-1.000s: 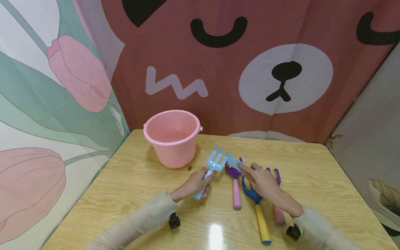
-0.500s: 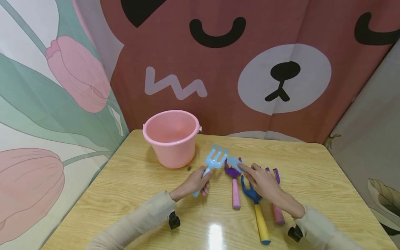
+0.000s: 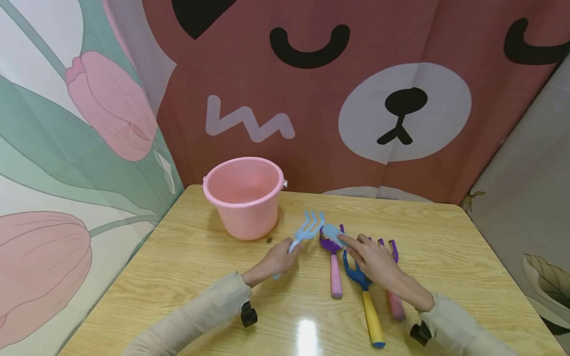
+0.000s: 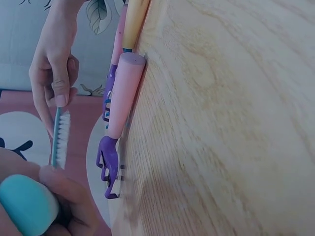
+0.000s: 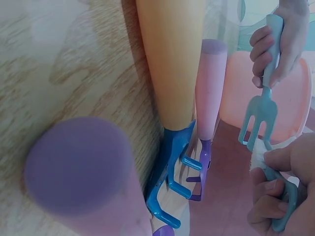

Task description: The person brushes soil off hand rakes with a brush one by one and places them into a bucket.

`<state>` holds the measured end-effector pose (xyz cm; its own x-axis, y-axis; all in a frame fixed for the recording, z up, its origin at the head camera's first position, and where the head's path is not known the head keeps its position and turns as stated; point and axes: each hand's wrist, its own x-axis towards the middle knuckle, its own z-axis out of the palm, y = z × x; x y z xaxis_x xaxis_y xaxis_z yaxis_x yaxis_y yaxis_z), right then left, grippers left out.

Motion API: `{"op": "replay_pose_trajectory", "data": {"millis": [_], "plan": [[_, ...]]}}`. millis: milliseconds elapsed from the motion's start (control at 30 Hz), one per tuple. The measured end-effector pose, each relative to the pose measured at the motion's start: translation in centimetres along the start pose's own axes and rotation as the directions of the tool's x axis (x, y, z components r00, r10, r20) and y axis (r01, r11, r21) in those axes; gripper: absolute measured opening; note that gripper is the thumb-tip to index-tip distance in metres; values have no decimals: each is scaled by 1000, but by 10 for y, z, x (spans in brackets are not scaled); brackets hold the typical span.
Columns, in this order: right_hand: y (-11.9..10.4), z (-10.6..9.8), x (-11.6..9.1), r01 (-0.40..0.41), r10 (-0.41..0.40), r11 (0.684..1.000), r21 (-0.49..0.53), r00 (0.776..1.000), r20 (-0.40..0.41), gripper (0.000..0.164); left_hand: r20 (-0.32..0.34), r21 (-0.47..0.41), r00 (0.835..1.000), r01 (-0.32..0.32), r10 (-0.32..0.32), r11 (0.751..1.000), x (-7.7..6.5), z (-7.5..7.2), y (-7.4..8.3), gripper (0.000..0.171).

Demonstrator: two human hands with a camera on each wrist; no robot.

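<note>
My left hand [image 3: 278,258] grips a light blue garden hand fork [image 3: 304,234] by its handle, tines pointing away. In my right hand [image 3: 378,262] is a small light blue brush [image 3: 333,234]; the left wrist view shows its white bristles [image 4: 63,140]. Thumb and fingers pinch the brush, and its looped handle [image 5: 293,201] appears in the right wrist view. There the bristles meet the fork's tine ends. Below the hands lie a purple hand rake with a pink handle [image 3: 336,279], a blue one with a yellow handle [image 3: 373,319] and a second purple-and-pink rake [image 3: 396,304], partly hidden by the right hand.
A pink bucket [image 3: 249,222] stands at the back left of the wooden table [image 3: 200,296]. A small dark spot [image 3: 269,240] lies near its base. Printed cloth [image 3: 311,163] hangs behind the table.
The fork has turned in my left hand, its tines first rising slightly, then tipping lower and more edge-on. The right hand and brush have barely moved. The rakes and bucket lie unchanged.
</note>
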<state>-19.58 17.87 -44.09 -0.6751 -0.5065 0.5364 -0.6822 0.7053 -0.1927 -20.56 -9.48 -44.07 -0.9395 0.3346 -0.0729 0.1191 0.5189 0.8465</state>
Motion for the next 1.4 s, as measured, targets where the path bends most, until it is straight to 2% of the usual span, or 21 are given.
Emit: {"op": "replay_pose_trajectory", "data": {"millis": [300,467,700,767,933,1067,1233,1400], "plan": [[0,-1,-1,-16,16,1000,7,1000,-7,40,39,-79,999,-26,29,997,-1,0,-3,33],[1,-1,-1,-1,1,1000,3,1000,-20,40,34,-101,999,-38,41,994,-1,1,-1,23],[1,-2,-1,-17,18,999,29,999,-31,41,67,-217,996,-48,64,975,-1,2,0,15],[0,-2,-1,-25,26,999,34,999,-28,41,62,-227,996,-49,65,973,-1,2,0,14],[1,-2,-1,-41,42,999,33,999,-20,41,48,-210,997,-53,65,976,1,3,0,14],[0,-1,0,-31,32,999,28,999,-40,42,71,-184,995,-53,67,981,1,2,0,15],[-1,3,2,-5,7,1000,31,997,-83,46,96,-118,992,-67,78,991,1,2,0,26],[-6,6,4,-51,56,995,85,997,-52,48,85,-53,993,-83,87,995,0,1,4,27]]}}
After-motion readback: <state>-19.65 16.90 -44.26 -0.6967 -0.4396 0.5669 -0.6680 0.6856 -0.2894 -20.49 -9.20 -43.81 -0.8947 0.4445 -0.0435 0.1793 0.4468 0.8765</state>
